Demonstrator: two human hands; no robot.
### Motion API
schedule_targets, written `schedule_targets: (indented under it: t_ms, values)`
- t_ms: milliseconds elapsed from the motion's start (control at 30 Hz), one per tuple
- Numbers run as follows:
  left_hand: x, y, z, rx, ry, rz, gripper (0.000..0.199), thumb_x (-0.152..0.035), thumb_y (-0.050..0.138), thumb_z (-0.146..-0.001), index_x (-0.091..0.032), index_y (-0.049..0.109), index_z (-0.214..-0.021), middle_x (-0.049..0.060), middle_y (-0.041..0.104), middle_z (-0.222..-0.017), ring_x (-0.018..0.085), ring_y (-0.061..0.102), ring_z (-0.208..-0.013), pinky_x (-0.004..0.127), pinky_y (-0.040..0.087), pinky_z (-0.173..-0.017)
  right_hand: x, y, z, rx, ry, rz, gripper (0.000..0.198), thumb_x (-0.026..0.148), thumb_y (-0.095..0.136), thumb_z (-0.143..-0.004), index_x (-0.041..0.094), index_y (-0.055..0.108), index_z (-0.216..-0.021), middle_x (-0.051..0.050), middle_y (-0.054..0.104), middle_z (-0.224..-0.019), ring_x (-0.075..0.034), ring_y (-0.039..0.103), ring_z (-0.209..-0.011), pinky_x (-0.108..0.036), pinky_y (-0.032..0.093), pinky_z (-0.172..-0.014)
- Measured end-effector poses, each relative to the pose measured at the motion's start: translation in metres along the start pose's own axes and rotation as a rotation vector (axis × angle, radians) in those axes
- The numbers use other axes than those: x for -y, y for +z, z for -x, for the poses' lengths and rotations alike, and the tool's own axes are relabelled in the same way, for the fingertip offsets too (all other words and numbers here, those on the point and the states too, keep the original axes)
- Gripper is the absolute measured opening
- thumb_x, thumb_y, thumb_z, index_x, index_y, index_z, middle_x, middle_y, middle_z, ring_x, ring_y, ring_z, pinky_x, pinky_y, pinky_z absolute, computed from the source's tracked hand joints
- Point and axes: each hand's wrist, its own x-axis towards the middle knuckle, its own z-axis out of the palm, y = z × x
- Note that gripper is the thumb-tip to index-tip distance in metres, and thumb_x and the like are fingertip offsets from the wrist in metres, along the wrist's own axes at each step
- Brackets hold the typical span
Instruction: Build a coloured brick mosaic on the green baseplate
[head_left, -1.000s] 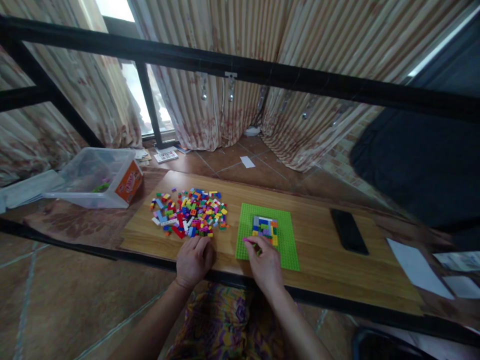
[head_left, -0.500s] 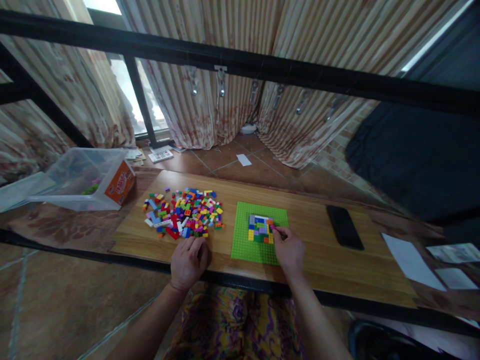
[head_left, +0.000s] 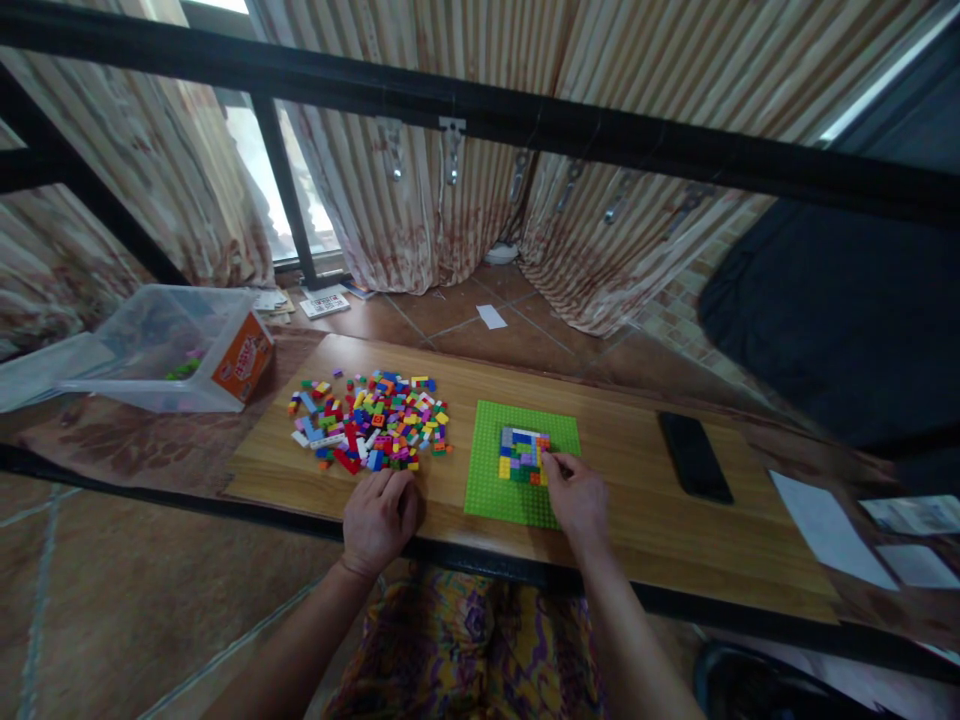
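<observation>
The right hand (head_left: 579, 498) meets the right edge of the build (head_left: 524, 461), thumb and forefinger brought close together, a grip that suits small bricks; whether one sits between them I cannot tell. Its wrist comes in from the near right, which leaves most of the build uncovered. The build stands on the green plate (head_left: 493, 505), whose studs probably keep it steady without a second hand. Perhaps for that reason the left hand (head_left: 380, 520) rests loosely curled at the table's (head_left: 637, 535) near edge; its palm is hidden. The loose pile (head_left: 390, 418) lies just beyond it, spread out, presumably so colours show.
</observation>
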Motion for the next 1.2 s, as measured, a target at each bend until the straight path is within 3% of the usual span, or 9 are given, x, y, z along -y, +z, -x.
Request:
schedule_targets:
  t_ms: [300,500,867,1200]
  values:
    - [0.000,-0.001,-0.001,0.012,-0.009,0.008,0.011,-0.022,0.049,-0.089,-0.019,0.060,-0.088,0.004,0.061,-0.076,0.019,0.056,-0.073,0.030,0.042,-0.069,-0.011,0.000,-0.010,-0.038,0.099,-0.091,0.049,0.053,0.043,-0.085,0.014,0.073,-0.087,-0.011,0.072,-0.080,-0.022,0.063,-0.070,-0.031,0.042,-0.065]
    - [0.001,0.002,0.002,0.016,-0.014,0.011,0.011,-0.022,0.050,-0.089,-0.018,0.060,-0.089,0.004,0.062,-0.077,0.019,0.057,-0.074,0.030,0.043,-0.070,-0.005,0.003,-0.017,0.014,0.143,0.037,0.045,0.054,0.048,-0.084,0.016,0.072,-0.091,-0.010,0.073,-0.084,-0.023,0.064,-0.077,-0.031,0.041,-0.067]
    - [0.000,0.001,0.001,0.010,-0.012,0.026,0.012,-0.023,0.051,-0.088,-0.018,0.061,-0.091,0.006,0.063,-0.080,0.020,0.057,-0.074,0.030,0.043,-0.070,0.000,0.006,-0.016,0.058,0.159,0.174,0.041,0.056,0.049,-0.086,0.020,0.069,-0.084,-0.008,0.071,-0.082,-0.020,0.061,-0.070,-0.029,0.034,-0.058]
    - [-0.002,0.000,0.000,0.026,-0.020,0.015,0.012,-0.021,0.048,-0.089,-0.019,0.060,-0.087,0.004,0.061,-0.076,0.019,0.056,-0.073,0.030,0.041,-0.069,-0.012,0.003,-0.026,0.117,0.137,0.012,0.045,0.060,0.051,-0.080,0.019,0.070,-0.085,-0.008,0.072,-0.082,-0.022,0.063,-0.074,-0.029,0.039,-0.063]
